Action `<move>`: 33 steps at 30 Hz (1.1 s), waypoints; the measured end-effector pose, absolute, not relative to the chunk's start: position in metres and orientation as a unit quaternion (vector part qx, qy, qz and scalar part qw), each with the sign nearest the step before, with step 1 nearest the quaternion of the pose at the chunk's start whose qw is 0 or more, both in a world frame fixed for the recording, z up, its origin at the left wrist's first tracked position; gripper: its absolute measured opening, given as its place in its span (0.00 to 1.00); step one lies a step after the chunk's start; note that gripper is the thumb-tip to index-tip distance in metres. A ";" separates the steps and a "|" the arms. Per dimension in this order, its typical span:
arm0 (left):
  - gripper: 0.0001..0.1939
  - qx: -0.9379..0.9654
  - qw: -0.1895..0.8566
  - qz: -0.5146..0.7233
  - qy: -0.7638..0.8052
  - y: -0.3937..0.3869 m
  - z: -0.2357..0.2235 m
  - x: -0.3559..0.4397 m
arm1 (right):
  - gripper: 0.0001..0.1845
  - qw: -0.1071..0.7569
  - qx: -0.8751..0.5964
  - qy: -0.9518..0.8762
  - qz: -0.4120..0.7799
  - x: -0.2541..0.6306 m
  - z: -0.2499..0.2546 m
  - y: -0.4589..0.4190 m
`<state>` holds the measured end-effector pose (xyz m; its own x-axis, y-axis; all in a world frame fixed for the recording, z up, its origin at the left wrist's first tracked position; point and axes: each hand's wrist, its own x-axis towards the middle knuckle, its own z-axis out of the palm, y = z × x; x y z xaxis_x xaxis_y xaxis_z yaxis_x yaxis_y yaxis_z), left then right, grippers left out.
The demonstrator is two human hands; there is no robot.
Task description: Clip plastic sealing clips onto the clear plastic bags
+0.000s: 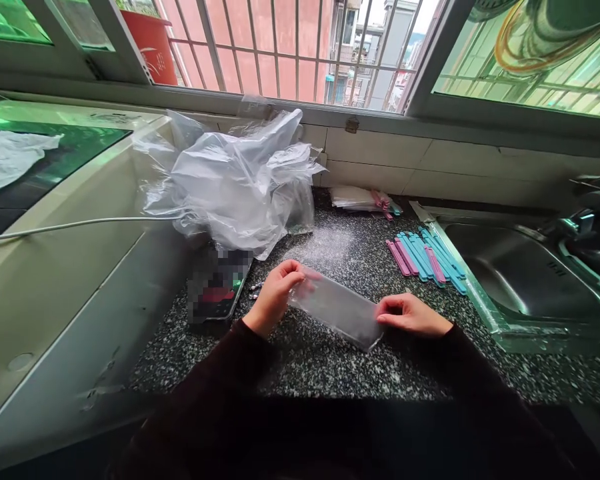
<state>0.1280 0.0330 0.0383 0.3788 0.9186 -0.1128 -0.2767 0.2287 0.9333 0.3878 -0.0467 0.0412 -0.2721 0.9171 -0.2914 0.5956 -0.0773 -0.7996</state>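
Observation:
A small clear plastic bag (337, 308) is stretched flat between my hands, above the speckled counter. My left hand (276, 297) pinches its left end between thumb and fingers. At the other end, my right hand (414, 315) pinches the bag's right edge. Just beyond my right hand lies a loose pile of pink and turquoise bag sealing clips (423, 257). Farther back, a stack of clear bags (357, 198) with pink and turquoise clips on it rests by the wall. A phone (219, 287) with a blurred screen lies left of my left hand.
Crumpled large plastic bags (230, 180) fill the back left of the dark speckled counter (310, 367). A white cable (80, 225) runs in from the left. On the right is a steel sink (520, 267) with a faucet (585, 227). A barred window stands behind.

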 end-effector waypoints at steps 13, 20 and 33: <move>0.06 0.487 0.727 0.347 0.338 0.037 0.036 0.131 | 0.26 0.216 -0.486 -0.654 0.538 0.362 0.066 -0.024; 0.08 0.460 0.745 0.370 0.310 0.040 0.044 0.122 | 0.20 0.167 -0.523 -0.682 0.482 0.359 0.076 -0.007; 0.08 0.470 0.690 0.417 0.359 0.056 0.043 0.112 | 0.26 0.003 -0.400 -0.689 0.604 0.352 0.053 -0.029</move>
